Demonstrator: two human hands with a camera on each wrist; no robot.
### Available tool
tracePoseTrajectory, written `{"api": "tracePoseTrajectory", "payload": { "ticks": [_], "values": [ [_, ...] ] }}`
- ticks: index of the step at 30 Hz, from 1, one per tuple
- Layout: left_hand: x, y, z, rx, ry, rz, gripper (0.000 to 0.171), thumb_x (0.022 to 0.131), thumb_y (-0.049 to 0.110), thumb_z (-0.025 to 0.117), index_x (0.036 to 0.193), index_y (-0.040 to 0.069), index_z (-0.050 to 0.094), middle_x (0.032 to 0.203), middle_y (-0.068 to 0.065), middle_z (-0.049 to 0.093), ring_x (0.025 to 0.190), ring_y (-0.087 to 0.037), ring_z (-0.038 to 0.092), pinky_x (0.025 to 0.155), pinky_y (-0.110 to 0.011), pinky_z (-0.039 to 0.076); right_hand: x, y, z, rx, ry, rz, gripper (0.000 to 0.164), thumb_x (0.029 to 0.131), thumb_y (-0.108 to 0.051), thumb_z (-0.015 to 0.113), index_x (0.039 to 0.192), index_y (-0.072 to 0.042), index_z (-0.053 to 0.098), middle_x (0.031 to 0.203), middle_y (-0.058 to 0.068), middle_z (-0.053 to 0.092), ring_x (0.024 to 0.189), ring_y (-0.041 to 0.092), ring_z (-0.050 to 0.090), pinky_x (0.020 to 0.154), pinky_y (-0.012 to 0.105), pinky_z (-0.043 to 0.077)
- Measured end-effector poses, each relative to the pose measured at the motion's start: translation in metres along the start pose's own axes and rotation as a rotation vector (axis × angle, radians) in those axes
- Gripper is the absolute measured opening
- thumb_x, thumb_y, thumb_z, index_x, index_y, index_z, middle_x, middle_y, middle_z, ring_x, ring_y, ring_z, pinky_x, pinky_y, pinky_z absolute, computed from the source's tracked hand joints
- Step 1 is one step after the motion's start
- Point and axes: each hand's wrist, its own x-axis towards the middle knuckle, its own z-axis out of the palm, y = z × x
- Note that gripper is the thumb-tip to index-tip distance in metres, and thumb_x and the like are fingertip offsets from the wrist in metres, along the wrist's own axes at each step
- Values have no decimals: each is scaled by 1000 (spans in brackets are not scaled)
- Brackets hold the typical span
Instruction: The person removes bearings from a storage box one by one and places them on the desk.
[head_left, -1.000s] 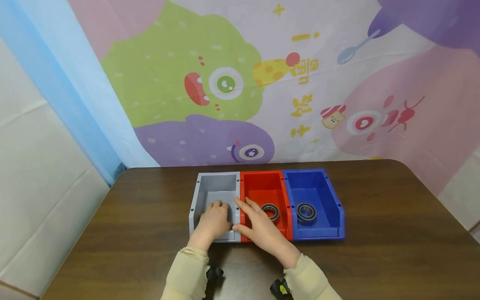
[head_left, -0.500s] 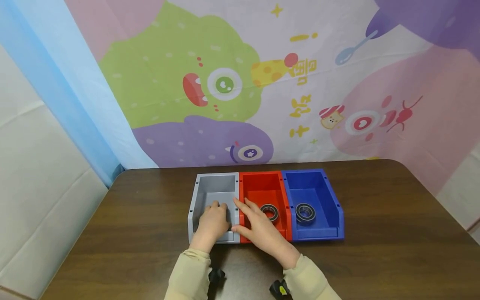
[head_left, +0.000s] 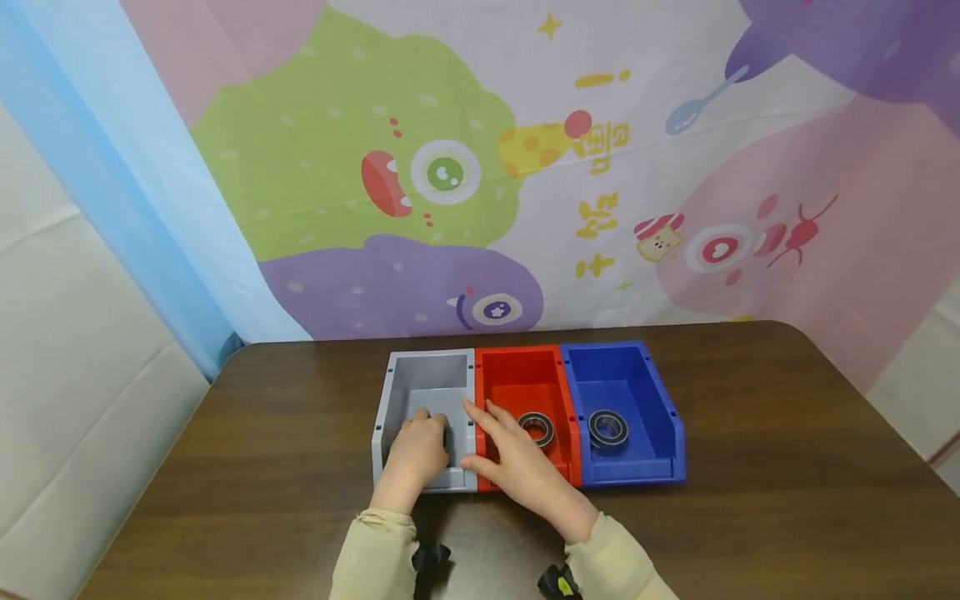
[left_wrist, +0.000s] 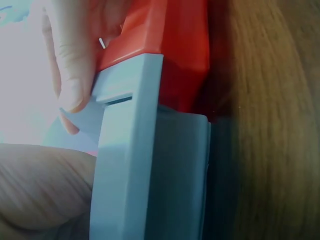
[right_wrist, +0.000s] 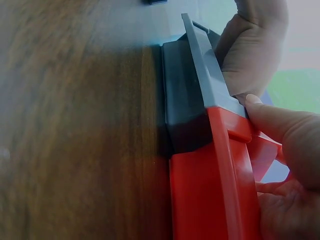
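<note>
My left hand (head_left: 418, 450) reaches into the grey bin (head_left: 433, 377) with its fingers bent. It pinches a bearing (head_left: 446, 435), of which only a thin dark edge shows beside the fingers in the head view; the rest is hidden by the hand. My right hand (head_left: 517, 462) lies over the wall between the grey bin and the red bin (head_left: 520, 367), fingers extended and spread. In the right wrist view its thumb (right_wrist: 272, 120) touches the grey bin's rim. Inside the red bin, a ring-shaped bearing (head_left: 537, 429) lies partly behind the right hand.
Joined to the red bin's right side is a blue bin (head_left: 613, 367) with another bearing (head_left: 608, 429) flat on its floor. All three bins stand in a row on a brown wooden table (head_left: 765, 433). A printed cloth (head_left: 570, 225) hangs behind the table.
The left hand has shifted slightly left inside the grey bin, and a dark edge of the bearing now shows by its fingers. The right hand stays on the wall. The head view has drifted slightly.
</note>
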Motion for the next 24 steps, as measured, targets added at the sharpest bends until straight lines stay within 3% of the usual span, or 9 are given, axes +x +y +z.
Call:
{"api": "tracePoseTrajectory", "payload": {
  "ticks": [7,24],
  "values": [
    [-1,3,3,8,35,-36,23,70,-2,64,92,-1,63,87,-17,55,80,-36,55,63,-48,50,0,0,0,-10,6,-4,70,83,-34,63,143,-27,28,144,19,28,126,37,38,96,54,37],
    [0,4,5,38,43,-48,23,71,1,65,93,0,63,88,-16,55,80,-35,55,62,-47,50,0,0,0,-24,13,-17,70,83,-36,63,143,-25,28,144,20,29,125,37,39,96,54,38]
  ]
}}
